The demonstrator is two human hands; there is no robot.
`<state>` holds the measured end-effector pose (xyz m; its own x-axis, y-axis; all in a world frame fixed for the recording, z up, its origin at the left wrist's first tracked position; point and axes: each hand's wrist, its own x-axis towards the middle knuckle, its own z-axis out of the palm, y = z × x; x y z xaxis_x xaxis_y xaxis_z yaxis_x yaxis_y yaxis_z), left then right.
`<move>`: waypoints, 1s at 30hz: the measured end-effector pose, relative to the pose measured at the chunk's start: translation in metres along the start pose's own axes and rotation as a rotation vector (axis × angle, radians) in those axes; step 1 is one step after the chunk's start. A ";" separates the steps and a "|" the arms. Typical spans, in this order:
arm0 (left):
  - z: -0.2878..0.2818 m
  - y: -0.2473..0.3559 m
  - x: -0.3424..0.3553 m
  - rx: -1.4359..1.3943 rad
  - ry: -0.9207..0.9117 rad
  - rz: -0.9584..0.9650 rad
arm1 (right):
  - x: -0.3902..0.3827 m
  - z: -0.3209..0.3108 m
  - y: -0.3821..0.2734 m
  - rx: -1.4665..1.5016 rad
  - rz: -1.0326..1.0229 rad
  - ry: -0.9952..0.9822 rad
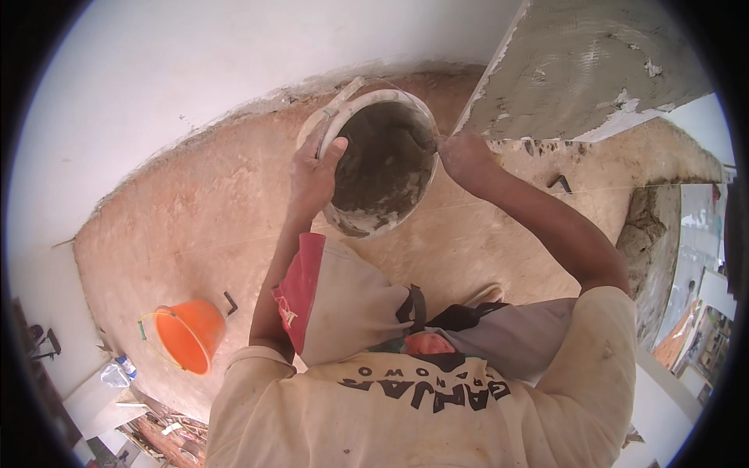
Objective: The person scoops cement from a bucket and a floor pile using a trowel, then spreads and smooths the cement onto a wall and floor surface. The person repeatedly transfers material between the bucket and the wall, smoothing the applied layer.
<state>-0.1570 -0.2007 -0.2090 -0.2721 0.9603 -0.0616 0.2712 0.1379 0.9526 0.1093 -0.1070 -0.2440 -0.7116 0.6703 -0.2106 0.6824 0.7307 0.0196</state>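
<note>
A pale bucket is tilted so that its mouth faces me. Wet grey mortar coats its inside and lies in it. My left hand clasps the left rim, thumb over the edge and the other fingers mostly hidden behind it. At the right edge of the bucket my right hand is closed; whether it grips the rim or a handle there, I cannot tell. Behind the bucket's upper left shows another pale curved edge, partly covered.
Freshly plastered grey wall rises at upper right, a white wall at upper left. An orange bucket stands on the reddish floor at lower left. A thin string crosses the floor; dark bent pieces lie near it. Debris lies at lower left.
</note>
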 end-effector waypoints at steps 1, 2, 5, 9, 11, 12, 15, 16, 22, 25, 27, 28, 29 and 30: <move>-0.001 -0.002 0.000 -0.011 -0.007 0.020 | 0.000 0.012 -0.006 0.041 -0.013 0.025; -0.002 -0.004 0.001 -0.022 -0.015 0.040 | -0.001 0.020 -0.018 0.067 -0.034 0.024; -0.003 -0.002 -0.002 -0.069 -0.084 0.020 | 0.003 0.037 -0.060 0.174 -0.091 0.030; -0.012 -0.022 -0.006 -0.032 -0.117 0.044 | 0.016 0.050 -0.074 0.392 -0.101 -0.065; -0.017 -0.024 -0.003 -0.121 -0.105 0.078 | 0.017 0.056 -0.077 0.471 -0.090 -0.116; -0.019 -0.025 -0.003 -0.166 -0.100 0.096 | 0.016 0.060 -0.086 0.496 -0.102 -0.114; -0.032 -0.026 -0.004 -0.272 -0.110 0.012 | 0.020 0.058 -0.100 0.655 -0.067 -0.149; -0.033 -0.028 -0.005 -0.301 -0.074 0.023 | 0.022 0.056 -0.104 0.721 -0.040 -0.166; -0.048 -0.046 -0.010 -0.414 0.079 0.016 | 0.029 0.061 -0.130 0.839 -0.025 -0.119; -0.046 -0.048 -0.010 -0.317 0.045 0.068 | 0.026 0.049 -0.126 0.890 -0.012 -0.120; -0.039 -0.041 -0.012 -0.322 0.013 0.059 | 0.018 0.049 -0.127 0.857 -0.002 -0.105; -0.036 -0.035 -0.011 -0.319 -0.006 0.059 | 0.016 0.048 -0.127 0.844 0.003 -0.090; -0.033 -0.031 -0.011 -0.308 -0.009 0.076 | 0.016 0.048 -0.126 0.843 0.001 -0.087; -0.030 -0.028 -0.010 -0.298 -0.013 0.093 | 0.015 0.049 -0.126 0.842 0.001 -0.084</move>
<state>-0.1893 -0.2212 -0.2260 -0.2468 0.9686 0.0281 0.0117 -0.0261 0.9996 0.0210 -0.1950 -0.2973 -0.7191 0.6343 -0.2838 0.6034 0.3673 -0.7078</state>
